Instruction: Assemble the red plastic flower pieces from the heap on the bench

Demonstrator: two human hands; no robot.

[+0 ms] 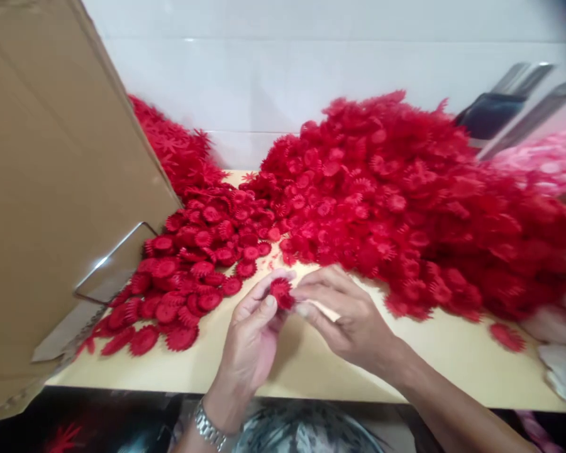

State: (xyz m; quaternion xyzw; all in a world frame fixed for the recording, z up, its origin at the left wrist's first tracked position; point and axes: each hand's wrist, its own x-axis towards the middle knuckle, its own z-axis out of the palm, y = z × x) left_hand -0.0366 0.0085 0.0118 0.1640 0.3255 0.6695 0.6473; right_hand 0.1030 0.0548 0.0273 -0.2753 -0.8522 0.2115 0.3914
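A small round red flower-like piece (281, 292) with a toothed edge is held over the pale table. My left hand (257, 321) pinches it between thumb and fingers. My right hand (344, 308) closes thumb and fingertips at the right edge of the same piece; its fingers hide part of it. Left of the hands lies a spread of similar round red toothed pieces (183, 277). A much higher heap of red pieces (368, 201) rises beyond and to the right of my right hand.
A tall cardboard sheet (51, 189) stands at the left, with a bent metal wire frame (108, 258) by it. Star-shaped red pieces (174, 148) lie behind. Pink pieces (547, 157) and dark-and-metal objects (493, 113) are at the right. The table's front edge (321, 397) runs below my hands.
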